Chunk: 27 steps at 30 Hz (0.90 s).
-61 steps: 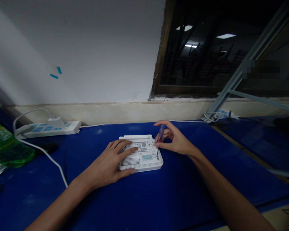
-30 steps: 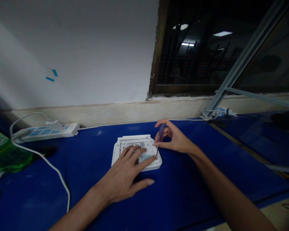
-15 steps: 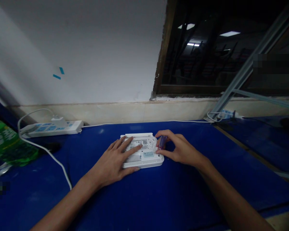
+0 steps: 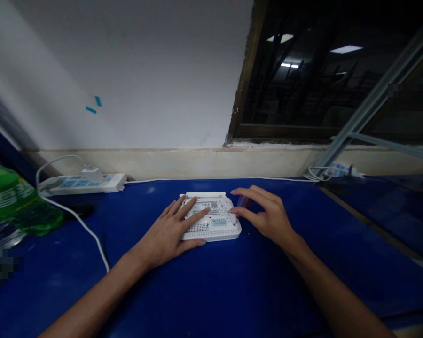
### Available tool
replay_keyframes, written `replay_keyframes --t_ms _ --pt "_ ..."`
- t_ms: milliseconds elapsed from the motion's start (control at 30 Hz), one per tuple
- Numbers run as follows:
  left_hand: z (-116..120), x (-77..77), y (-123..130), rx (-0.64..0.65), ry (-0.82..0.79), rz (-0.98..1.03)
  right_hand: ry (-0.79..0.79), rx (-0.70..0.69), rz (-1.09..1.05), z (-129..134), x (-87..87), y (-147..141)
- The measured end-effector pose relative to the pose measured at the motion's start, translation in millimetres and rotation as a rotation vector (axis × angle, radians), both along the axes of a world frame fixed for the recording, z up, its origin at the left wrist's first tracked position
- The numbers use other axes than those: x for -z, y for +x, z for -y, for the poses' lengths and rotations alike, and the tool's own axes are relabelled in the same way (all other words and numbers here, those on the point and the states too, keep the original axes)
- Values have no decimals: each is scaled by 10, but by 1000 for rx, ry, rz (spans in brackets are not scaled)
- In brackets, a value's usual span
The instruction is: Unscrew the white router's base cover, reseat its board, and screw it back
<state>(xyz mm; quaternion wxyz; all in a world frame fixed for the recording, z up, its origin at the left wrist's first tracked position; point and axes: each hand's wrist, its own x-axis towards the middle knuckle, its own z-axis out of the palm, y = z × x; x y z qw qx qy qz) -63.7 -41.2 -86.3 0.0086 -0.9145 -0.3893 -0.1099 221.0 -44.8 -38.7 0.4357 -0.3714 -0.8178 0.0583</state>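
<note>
A white router (image 4: 223, 231) with vent holes and printed labels lies on the blue tabletop, its underside facing up. My left hand (image 4: 167, 230) rests over its left part with fingers spread, and the thumb lies along the near edge. At the right edge of the router, my right hand (image 4: 268, 211) has thumb and fingers around a small screwdriver (image 4: 244, 202) with a purple see-through handle. Part of the handle is behind the fingers. Whether its tip touches the router is too blurred to tell.
A white power strip (image 4: 88, 183) with a plugged-in adapter stands at the back left, its cable (image 4: 81, 223) curving forward. Beside it lies a green bottle (image 4: 17, 199). More cables and a second power strip (image 4: 340, 170) are at the back right, near a metal frame (image 4: 356, 124).
My right hand has moved slightly right, and its fingers around the purple handle look more stretched. The left hand stays on the router. The whole view has shifted a little.
</note>
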Motion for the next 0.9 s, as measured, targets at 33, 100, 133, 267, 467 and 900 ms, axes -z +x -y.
replay_keyframes --t_ms 33,100,133,267,467,900 --pt "-1 -1 1 -1 -4 2 -14 -9 3 9 -8 -10" --pt "-2 -4 2 -1 -15 6 -79 -48 -23 18 -20 -19" --pt "-3 -4 2 1 -20 9 -107 -67 -50 17 -22 -18" --pt "-7 4 -5 9 -33 24 -88 -81 -142 -16 -9 11" --pt "-7 10 -8 14 -43 36 -9 -99 -13 -1 -82 71" --pt "-5 16 -11 19 -39 40 73 -130 108 43 -93 48"
